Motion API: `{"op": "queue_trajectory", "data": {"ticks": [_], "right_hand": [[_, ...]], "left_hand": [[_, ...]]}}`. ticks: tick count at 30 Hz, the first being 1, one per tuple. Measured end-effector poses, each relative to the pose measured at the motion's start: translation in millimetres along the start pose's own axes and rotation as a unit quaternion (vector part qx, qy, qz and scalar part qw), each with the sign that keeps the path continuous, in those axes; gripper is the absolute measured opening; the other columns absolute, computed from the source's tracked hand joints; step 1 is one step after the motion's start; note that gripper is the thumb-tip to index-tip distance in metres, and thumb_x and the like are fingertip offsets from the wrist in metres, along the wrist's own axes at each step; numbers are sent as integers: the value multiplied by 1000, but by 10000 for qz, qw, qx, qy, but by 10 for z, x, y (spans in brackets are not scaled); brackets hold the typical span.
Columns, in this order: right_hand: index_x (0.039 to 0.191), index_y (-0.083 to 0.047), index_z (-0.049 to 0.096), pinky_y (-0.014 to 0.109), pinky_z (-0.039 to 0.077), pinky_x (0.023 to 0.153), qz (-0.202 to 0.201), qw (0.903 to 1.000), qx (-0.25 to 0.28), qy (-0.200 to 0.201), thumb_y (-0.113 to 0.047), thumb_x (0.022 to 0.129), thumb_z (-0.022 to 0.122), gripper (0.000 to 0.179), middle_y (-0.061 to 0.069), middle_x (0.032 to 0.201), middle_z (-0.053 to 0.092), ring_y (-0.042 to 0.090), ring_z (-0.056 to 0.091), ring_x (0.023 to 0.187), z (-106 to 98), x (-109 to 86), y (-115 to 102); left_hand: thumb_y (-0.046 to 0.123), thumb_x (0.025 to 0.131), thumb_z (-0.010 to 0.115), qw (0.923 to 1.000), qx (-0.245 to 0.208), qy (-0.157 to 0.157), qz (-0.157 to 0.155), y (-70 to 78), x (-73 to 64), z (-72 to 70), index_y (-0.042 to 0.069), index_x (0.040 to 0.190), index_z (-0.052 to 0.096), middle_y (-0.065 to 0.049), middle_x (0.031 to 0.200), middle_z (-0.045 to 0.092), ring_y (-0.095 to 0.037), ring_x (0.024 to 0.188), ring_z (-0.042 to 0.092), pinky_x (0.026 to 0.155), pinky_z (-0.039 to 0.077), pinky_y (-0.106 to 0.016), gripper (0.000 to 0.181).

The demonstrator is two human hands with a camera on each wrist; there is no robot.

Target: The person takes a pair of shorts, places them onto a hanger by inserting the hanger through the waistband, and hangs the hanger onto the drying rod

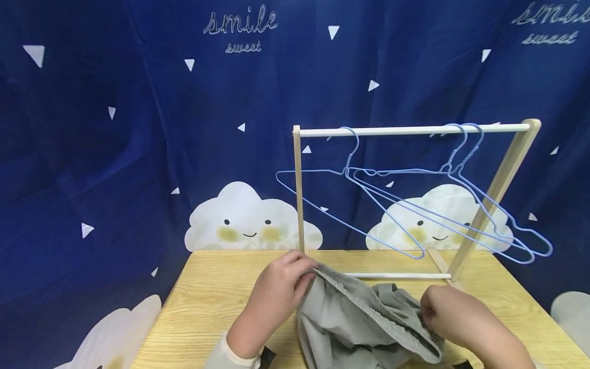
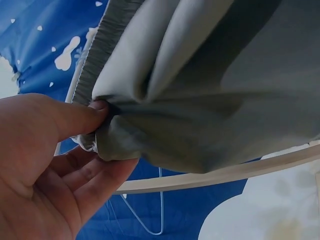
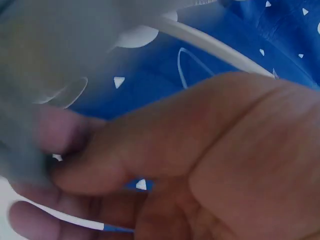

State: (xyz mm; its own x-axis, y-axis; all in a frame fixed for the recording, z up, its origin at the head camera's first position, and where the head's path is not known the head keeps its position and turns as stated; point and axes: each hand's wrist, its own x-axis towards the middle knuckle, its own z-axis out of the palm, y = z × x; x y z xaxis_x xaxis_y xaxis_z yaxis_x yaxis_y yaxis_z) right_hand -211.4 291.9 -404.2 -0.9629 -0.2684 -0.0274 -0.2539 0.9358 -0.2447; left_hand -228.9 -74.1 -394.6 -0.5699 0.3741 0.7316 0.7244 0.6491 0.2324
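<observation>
A grey-green garment with a gathered elastic waistband (image 1: pixel 354 296) is held up over the front of the table; its full shape is hidden in folds. My left hand (image 1: pixel 276 289) pinches the left end of the band between thumb and fingers. In the left wrist view, the thumb presses on the bunched cloth (image 2: pixel 200 115) and the fingertips sit beneath it. At the right end of the band, my right hand (image 1: pixel 463 315) grips the cloth with curled fingers. Blurred cloth (image 3: pixel 20 145) lies between thumb and fingers in the right wrist view.
Behind the garment stands a wooden rack with a white rail (image 1: pixel 405 131). Several blue wire hangers (image 1: pixel 352 148) hang from it, one at the left and others toward the right. The wooden table (image 1: pixel 216 287) backs onto a blue curtain (image 1: pixel 138 128) with cloud prints.
</observation>
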Motion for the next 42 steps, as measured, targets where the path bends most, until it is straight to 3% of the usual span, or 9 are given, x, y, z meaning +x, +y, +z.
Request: {"op": "queue_trajectory", "data": {"ticks": [5, 10, 13, 17, 21, 24, 28, 34, 42], "right_hand": [[78, -27, 70, 28, 47, 60, -1193, 9919, -195, 387, 1, 80, 79, 30, -17, 82, 60, 1, 55, 72, 78, 53, -158], [118, -24, 74, 30, 58, 70, -2247, 9637, -112, 1436, -1, 81, 86, 44, -13, 107, 70, 3, 66, 88, 124, 112, -471], [142, -21, 65, 27, 57, 72, -2490, 9549, 319, 1585, -8, 89, 85, 58, -12, 113, 69, 1, 64, 89, 99, 188, -663], [157, -20, 54, 23, 52, 73, -2486, 9553, 829, 1371, -31, 100, 81, 64, -11, 105, 65, 2, 60, 87, 25, 356, -875], [154, -23, 59, 21, 48, 67, -2547, 9549, 1021, 1132, -50, 103, 73, 60, -10, 97, 59, 3, 54, 76, -47, 518, -1001], [144, -27, 66, 21, 47, 63, -2699, 9521, 1102, 918, -52, 104, 71, 48, -10, 94, 57, 0, 50, 70, -87, 602, -1058], [132, -32, 69, 22, 49, 62, -2908, 9464, 1296, 552, -44, 105, 72, 29, -13, 86, 57, -1, 51, 69, -104, 701, -1115], [115, -29, 66, 21, 50, 63, -3161, 9348, 1603, 236, -27, 103, 75, 15, -16, 78, 58, -1, 55, 67, -63, 761, -1174], [110, -24, 63, 23, 51, 54, -2840, 9345, 2147, -12, -7, 96, 69, 23, -13, 62, 62, 5, 64, 53, -29, 764, -1232]], "left_hand": [[1, 89, 87, 9997, -23, 85, 221, 32, -2, 22, 15, 104, 81, 3, 106, 76, -13, 93, 78, 80, 65, -30, 21], [-2, 91, 83, 9990, -165, 127, 406, 54, 17, 62, 12, 103, 81, 2, 107, 75, -14, 96, 77, 85, 64, -29, 19], [-4, 94, 79, 9984, -295, 62, 481, 67, 30, 94, 12, 103, 78, 2, 109, 74, -14, 99, 76, 88, 63, -27, 19], [-9, 95, 74, 9976, -445, -47, 535, 87, 40, 119, 14, 101, 73, 0, 113, 67, -13, 101, 72, 88, 61, -22, 24], [-13, 95, 71, 9972, -520, -39, 533, 108, 41, 133, 15, 97, 71, -2, 113, 58, -14, 100, 66, 88, 59, -21, 28], [-13, 95, 68, 9975, -496, 10, 501, 119, 33, 139, 16, 95, 70, -3, 106, 51, -14, 97, 59, 86, 56, -21, 29], [-14, 95, 65, 9978, -390, 113, 519, 111, 16, 148, 16, 93, 67, -1, 99, 45, -13, 92, 51, 81, 51, -20, 30], [-16, 90, 65, 9970, -271, 217, 692, 91, 7, 178, 16, 94, 64, 0, 99, 49, -13, 92, 51, 81, 51, -19, 32], [-6, 76, 90, 9993, 200, 219, 249, 117, 12, 175, 17, 105, 64, 3, 100, 58, -16, 94, 56, 77, 56, -28, 45]]}}
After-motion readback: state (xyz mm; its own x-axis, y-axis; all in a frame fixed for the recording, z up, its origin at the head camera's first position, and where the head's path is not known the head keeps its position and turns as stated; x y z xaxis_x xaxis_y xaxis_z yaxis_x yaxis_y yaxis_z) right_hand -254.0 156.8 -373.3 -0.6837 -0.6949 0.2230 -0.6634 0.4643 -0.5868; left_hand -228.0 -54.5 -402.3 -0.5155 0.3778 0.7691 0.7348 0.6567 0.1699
